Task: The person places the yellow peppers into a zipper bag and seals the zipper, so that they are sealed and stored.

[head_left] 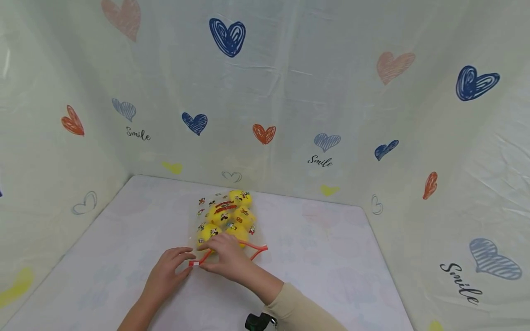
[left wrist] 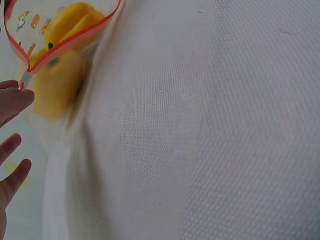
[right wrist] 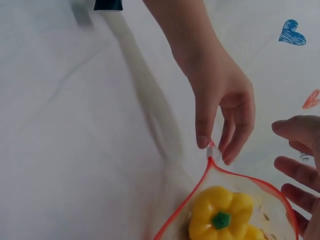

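Observation:
A clear printed zip bag (head_left: pixel 198 214) with a red-orange zip edge (right wrist: pixel 265 184) lies on the table, its mouth spread apart toward the hands. Inside are several yellow bell peppers (right wrist: pixel 220 212), one showing a green stem. My left hand (head_left: pixel 167 271) pinches the small white zip slider (right wrist: pixel 210 151) at the corner of the mouth between thumb and fingertips. Over the near part of the bag reaches my right hand (head_left: pixel 227 257), fingers spread apart and nothing gripped. Its lower fingers (right wrist: pixel 299 200) are by the zip edge; whether they touch it cannot be told.
A white cloth covers the table (head_left: pixel 323 266). Behind and at both sides hangs a pale curtain (head_left: pixel 281 92) printed with hearts and "Smile". A small dark object (head_left: pixel 257 322) with a metal ring is at the near edge, beside the right sleeve (head_left: pixel 302 308).

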Tool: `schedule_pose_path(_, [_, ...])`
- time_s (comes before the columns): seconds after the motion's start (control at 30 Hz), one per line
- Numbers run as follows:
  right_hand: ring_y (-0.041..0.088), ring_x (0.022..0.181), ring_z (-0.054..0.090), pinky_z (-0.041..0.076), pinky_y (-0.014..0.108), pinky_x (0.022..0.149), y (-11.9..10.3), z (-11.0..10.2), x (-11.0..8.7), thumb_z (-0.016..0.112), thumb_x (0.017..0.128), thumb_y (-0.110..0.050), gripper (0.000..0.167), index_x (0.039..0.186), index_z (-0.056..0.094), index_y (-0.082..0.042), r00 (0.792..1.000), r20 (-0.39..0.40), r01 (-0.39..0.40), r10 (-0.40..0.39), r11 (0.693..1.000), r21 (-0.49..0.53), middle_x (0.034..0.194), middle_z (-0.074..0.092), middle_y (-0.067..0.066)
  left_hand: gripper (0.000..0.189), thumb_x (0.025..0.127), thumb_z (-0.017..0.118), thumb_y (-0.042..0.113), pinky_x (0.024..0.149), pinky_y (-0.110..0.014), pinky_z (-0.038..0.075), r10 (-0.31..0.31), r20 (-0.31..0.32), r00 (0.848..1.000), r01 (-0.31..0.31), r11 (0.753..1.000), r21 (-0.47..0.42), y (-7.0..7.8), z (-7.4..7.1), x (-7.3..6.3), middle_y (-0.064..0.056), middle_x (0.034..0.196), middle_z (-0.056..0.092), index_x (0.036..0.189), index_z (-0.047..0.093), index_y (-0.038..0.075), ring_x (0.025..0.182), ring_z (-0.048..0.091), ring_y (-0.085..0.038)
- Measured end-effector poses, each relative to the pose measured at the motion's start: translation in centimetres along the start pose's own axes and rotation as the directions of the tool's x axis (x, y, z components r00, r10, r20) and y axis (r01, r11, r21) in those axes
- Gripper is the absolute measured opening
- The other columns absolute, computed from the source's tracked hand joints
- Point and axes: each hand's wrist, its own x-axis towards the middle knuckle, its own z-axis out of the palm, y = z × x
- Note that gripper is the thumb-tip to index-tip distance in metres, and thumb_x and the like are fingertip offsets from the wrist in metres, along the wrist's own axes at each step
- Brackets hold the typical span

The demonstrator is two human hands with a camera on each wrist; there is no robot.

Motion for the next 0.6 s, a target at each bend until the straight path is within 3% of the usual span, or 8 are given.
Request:
schedule_pose_path(0.27, [0.001,0.103,0.05,0.039,0.02,0.089,0.6,1.0,0.2,0.076,0.086,-0.031,0.033,0.116,0.071,-0.02,0.995,0.077,-0.071,0.069,0.997,0.021,0.109,0.066,-0.015,0.033,0.064,0.088,-0.001,0.088,-0.049,0.051,-0.042,0.032,0.999,0.042,0.999,-0.004,-0.3,0.1,0.0,-0.004,0.107,0.067,0.089,0.073,0.016,0.106,0.057,-0.028])
schedule_pose_path(0.6, [0.0,0.102,0.052,0.041,0.023,0.091,1.5,2.4,0.2,0.078,0.084,-0.029,0.032,0.114,0.072,-0.019,0.988,0.102,-0.119,0.114,0.992,0.041,0.107,0.067,-0.015,0.033,0.057,0.09,0.0,0.079,-0.043,0.053,0.082,-0.056,0.995,-0.081,0.996,0.03,-0.7,-0.1,-0.2,0.003,0.095,0.068,0.08,0.074,0.017,0.095,0.06,-0.021])
